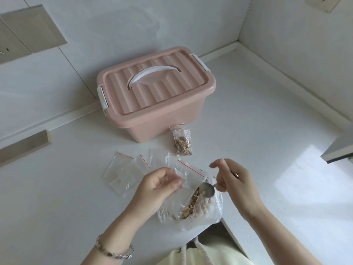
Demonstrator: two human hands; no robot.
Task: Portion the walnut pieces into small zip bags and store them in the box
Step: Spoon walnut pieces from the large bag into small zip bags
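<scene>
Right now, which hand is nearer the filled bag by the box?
Right. The right hand is just below and right of the filled bag; the left hand sits farther down-left, holding an open bag.

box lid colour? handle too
The box lid is dusty pink and ribbed; its handle is white. Seen in the head view.

No text, label, brand or number can be read anywhere in view. The pink box [156, 96] at twelve o'clock has a plain ribbed lid with no lettering, and the zip bags [126, 173] at nine o'clock of the hands carry only a red line along their seals, no print.
</scene>
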